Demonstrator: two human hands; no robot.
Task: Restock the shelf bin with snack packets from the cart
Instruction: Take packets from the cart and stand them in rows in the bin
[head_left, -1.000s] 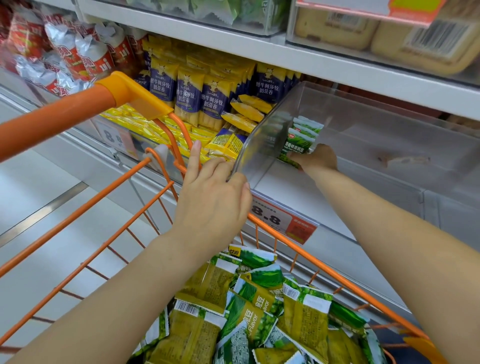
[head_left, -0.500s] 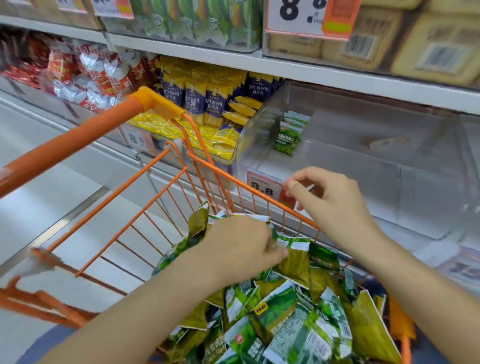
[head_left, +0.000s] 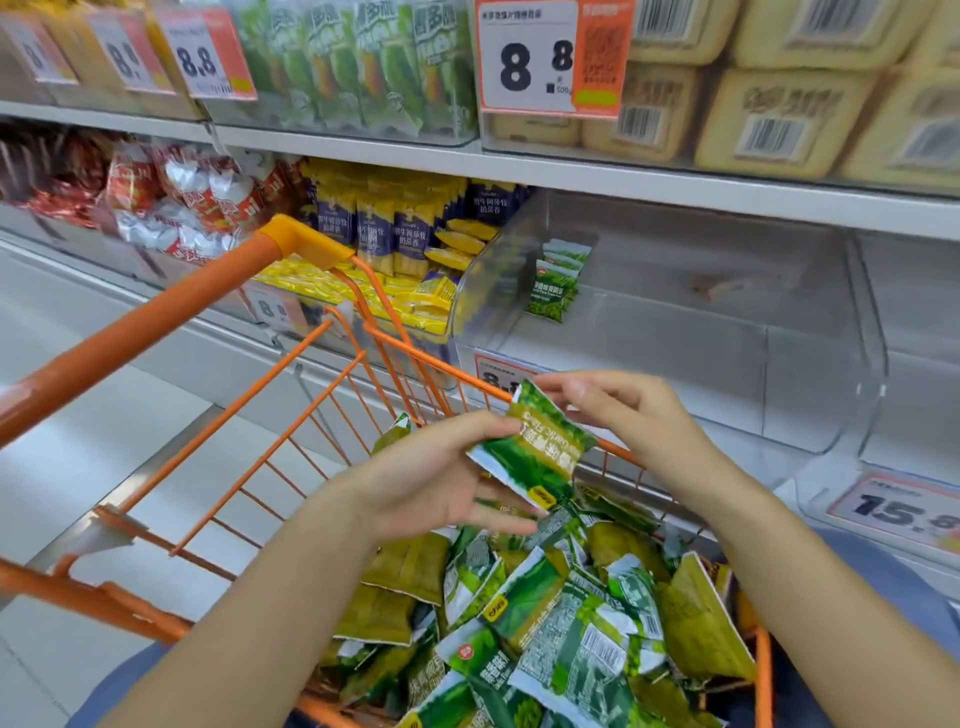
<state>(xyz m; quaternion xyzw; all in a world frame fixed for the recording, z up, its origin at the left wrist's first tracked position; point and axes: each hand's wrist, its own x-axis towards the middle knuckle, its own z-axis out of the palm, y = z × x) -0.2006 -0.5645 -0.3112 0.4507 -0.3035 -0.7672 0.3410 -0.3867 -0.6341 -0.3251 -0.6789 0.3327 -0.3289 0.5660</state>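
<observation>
Snack packets filled the cart (head_left: 291, 395) in the head view, and we held one green packet (head_left: 530, 452) above the pile (head_left: 561, 623), between our two hands. Our left hand (head_left: 441, 478) pinched its left edge with thumb and fingers, the other fingers spread loose below. Our right hand (head_left: 628, 415) pinched the top corner with curled fingers. The clear shelf bin (head_left: 779, 364) stood behind the cart, with only a few same packets (head_left: 556, 283) upright in its back left corner. We judged the packet light, soft and crinkly, perhaps a little slippery, so the sealed flat edges were the best place to hold.
</observation>
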